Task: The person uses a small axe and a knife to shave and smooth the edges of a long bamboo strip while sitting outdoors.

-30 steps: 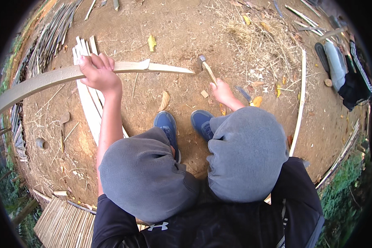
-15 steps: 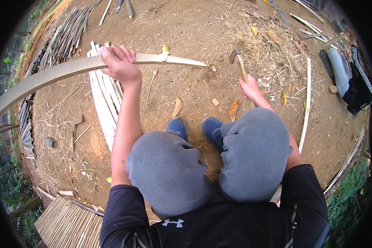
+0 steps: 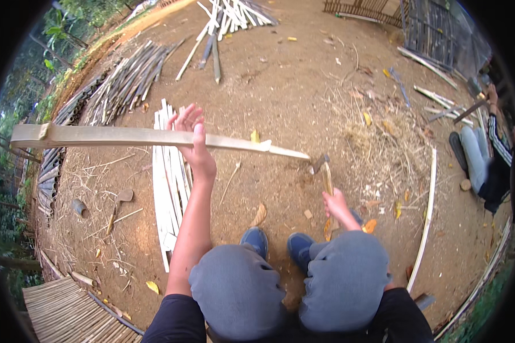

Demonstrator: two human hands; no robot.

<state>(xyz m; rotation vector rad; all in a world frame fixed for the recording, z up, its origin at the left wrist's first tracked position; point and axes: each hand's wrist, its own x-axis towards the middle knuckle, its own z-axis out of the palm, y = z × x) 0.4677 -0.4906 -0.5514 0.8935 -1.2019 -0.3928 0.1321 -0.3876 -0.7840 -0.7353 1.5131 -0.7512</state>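
With the left hand [image 3: 202,163] loosely open around the pale strip [image 3: 149,137] at centre-left and the right hand [image 3: 336,204] gripping the hatchet [image 3: 327,179], a firmer left hold should steady the strip.

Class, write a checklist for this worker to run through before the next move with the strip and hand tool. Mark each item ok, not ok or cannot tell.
1. Right hand closed around the wooden-handled tool: ok.
2. Left hand fingers wrapped around the pale strip: not ok, fingers extended.
3. Left hand apart from the tool head: ok.
4. Blue shoes apart from the tool head: ok.
5. Tool head touching the strip's tip: cannot tell.
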